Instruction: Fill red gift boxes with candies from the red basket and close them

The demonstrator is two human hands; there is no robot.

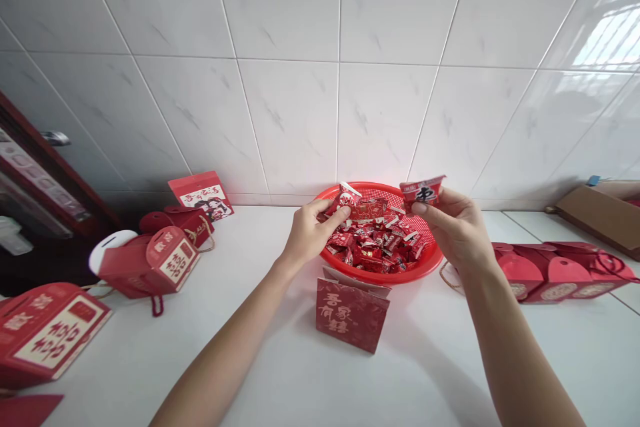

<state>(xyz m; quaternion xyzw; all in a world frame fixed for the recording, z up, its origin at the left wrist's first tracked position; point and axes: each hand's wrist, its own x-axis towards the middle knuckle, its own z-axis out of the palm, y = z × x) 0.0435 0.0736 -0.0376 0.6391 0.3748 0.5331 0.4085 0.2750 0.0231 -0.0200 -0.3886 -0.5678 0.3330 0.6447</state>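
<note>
A red plastic basket (431, 267) with a perforated wall holds many small red-wrapped candies (373, 247). My left hand (316, 227) is over its left side, thumb and fingers closed on a red and white wrapped candy (349, 196). Above the basket's right rim, my right hand (457, 223) pinches another wrapped candy (423, 192), red with a dark character on its front. In front of the basket stands a dark red paper gift box (351, 313) with pale lettering; its top flaps are apart. Neither hand touches the box.
Red gift boxes (150, 260) with cord handles line the left of the white counter (260, 373). More red boxes (555, 273) stand together at the right, near a brown cardboard box (595, 217). A tiled wall (290, 120) rises behind the basket.
</note>
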